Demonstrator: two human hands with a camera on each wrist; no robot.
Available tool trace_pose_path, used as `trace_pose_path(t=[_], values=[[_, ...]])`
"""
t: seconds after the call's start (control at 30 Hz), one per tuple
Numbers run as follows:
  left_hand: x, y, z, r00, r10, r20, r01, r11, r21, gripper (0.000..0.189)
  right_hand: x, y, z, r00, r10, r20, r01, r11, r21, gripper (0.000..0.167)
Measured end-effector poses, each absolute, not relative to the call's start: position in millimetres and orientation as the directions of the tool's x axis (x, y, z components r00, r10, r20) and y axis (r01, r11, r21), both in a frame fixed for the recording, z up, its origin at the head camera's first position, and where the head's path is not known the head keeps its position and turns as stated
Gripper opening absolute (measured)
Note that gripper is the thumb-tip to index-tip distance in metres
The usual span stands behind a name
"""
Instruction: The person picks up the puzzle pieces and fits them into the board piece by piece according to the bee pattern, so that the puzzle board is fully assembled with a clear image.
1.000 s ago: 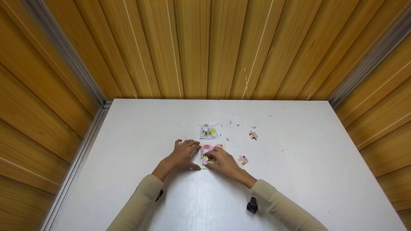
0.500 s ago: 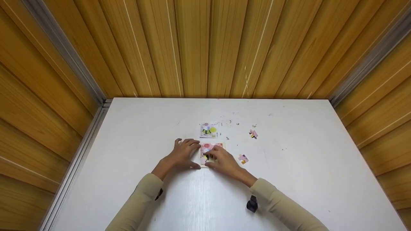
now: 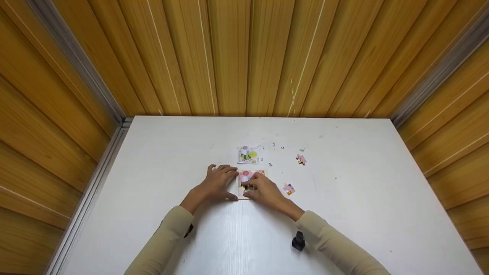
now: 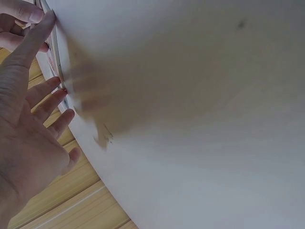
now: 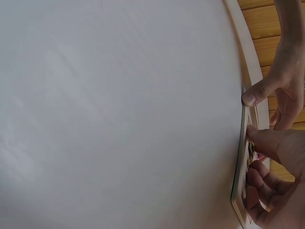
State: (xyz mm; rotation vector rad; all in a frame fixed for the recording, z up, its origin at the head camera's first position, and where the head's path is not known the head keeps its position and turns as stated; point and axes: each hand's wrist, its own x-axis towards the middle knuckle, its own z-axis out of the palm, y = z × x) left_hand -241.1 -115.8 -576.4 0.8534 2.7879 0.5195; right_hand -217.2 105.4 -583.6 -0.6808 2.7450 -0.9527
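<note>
A small square jigsaw board [image 3: 266, 173] with a pink picture lies on the white table in the head view. My left hand [image 3: 216, 185] is spread along its left edge, thumb at the near corner and fingertips by the far one. In the left wrist view its thumb and fingers [image 4: 45, 107] are extended. On the board, my right hand [image 3: 267, 193] pinches a yellow-and-black jigsaw piece [image 5: 251, 149] between thumb and fingers; the hand covers much of the picture. Two loose jigsaw pieces, a pink-and-black one [image 3: 301, 159] and a pink one [image 3: 289, 189], lie to the right.
Behind the board lies a square picture card [image 3: 248, 155] showing a striped bee. Small dark marks [image 3: 273, 144] dot the table [image 3: 363, 198] beside it. Wood-patterned panels [image 3: 267, 57] enclose the back and sides. A black device [image 3: 298, 241] is at the right sleeve.
The right hand's fingers have shifted slightly over the board, with the pinched piece sitting a little farther from the near edge. The left hand stays in place.
</note>
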Motion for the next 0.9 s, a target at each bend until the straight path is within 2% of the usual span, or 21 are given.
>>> trace_pose_path(t=[0.37, 0.67, 0.9], values=[[-242.6, -119.1, -574.0, -0.819, 0.571, -0.052, 0.512, 0.769, 0.382, 0.087, -229.3, 98.5, -582.8, -0.888, -0.459, 0.004, -0.361, 0.693, -0.625, 0.012], [-244.1, -120.9, -571.4, -0.824, 0.562, -0.071, 0.501, 0.782, 0.372, 0.087, -237.7, 105.2, -576.3, -0.830, -0.557, -0.019, -0.420, 0.648, -0.635, 0.023], [-242.7, -119.0, -577.2, -0.816, 0.573, -0.069, 0.508, 0.770, 0.386, 0.088, -228.0, 112.5, -581.0, -0.863, -0.505, -0.032, -0.387, 0.700, -0.600, 0.027]])
